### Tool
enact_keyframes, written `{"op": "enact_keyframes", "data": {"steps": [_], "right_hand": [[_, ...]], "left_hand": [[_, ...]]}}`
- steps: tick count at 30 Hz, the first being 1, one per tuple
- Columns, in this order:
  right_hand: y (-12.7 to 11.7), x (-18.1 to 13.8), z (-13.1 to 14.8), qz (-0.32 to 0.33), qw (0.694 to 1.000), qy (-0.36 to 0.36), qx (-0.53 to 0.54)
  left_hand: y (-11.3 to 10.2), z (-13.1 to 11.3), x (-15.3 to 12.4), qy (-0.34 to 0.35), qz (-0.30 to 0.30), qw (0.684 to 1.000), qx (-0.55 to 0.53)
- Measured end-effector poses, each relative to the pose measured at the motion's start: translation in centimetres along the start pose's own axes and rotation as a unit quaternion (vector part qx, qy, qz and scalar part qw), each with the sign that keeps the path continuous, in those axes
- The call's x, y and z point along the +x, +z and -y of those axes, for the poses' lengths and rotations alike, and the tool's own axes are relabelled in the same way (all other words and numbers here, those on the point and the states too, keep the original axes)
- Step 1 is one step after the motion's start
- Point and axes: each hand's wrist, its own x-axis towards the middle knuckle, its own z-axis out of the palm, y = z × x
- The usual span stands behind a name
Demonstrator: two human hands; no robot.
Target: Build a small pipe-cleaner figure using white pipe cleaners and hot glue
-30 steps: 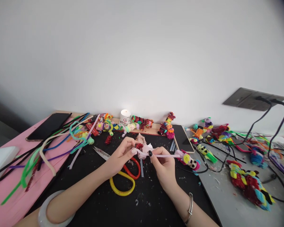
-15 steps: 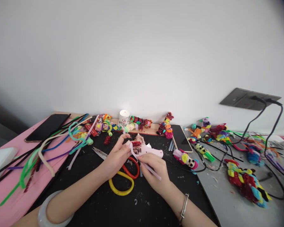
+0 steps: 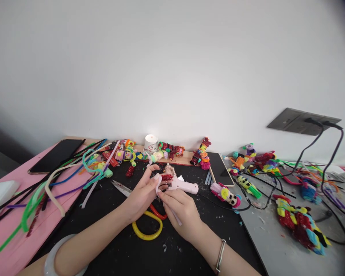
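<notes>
My left hand [image 3: 142,193] pinches a small craft figure [image 3: 167,173] with a red glittery wrap, held over the black mat [image 3: 109,237]. My right hand [image 3: 179,209] is closed on a pale pink pipe cleaner [image 3: 176,218] that runs from the figure down past my fingers. Both hands touch each other at the figure. Just behind them lies a pink glue gun [image 3: 184,186]. Scissors with red and yellow handles [image 3: 146,226] lie under my hands.
Loose pipe cleaners [image 3: 60,180] sprawl over a pink board [image 3: 17,237] beside a dark phone [image 3: 56,155]. Finished pipe-cleaner figures [image 3: 300,224] litter the grey surface at right, with black cables [image 3: 330,172] to a wall socket. A tablet [image 3: 220,166] and small white cup [image 3: 151,143] sit behind.
My right hand has drawn in to the left and down, bringing the pink pipe cleaner from stretched out rightward to folded close against the figure. My left hand stayed in place.
</notes>
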Motion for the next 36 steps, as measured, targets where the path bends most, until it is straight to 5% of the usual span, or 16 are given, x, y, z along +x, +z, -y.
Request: {"op": "enact_keyframes", "data": {"steps": [6, 12, 20, 29, 32, 36], "right_hand": [[-0.7, 0.0, -0.1, -0.056, 0.993, 0.076, 0.065], [-1.4, 0.1, -0.7, -0.094, 0.967, 0.21, 0.108], [-1.0, 0.1, -1.7, -0.127, 0.928, 0.297, 0.187], [-0.8, 0.2, -1.8, -0.154, 0.907, 0.308, 0.244], [-0.7, 0.2, -1.8, -0.163, 0.902, 0.304, 0.259], [-0.7, 0.0, -1.8, -0.164, 0.904, 0.296, 0.259]], "left_hand": [[-0.4, -0.2, 0.2, 0.009, 0.022, 0.999, 0.04], [-1.5, -0.4, 0.4, 0.062, 0.033, 0.974, 0.216], [-1.3, -1.1, -0.1, 0.154, 0.087, 0.869, 0.462], [-1.0, -1.5, -0.3, 0.19, 0.094, 0.796, 0.567], [-0.8, -1.5, -0.5, 0.191, 0.116, 0.801, 0.555], [-1.0, -1.0, -0.4, 0.144, 0.116, 0.889, 0.419]]}}
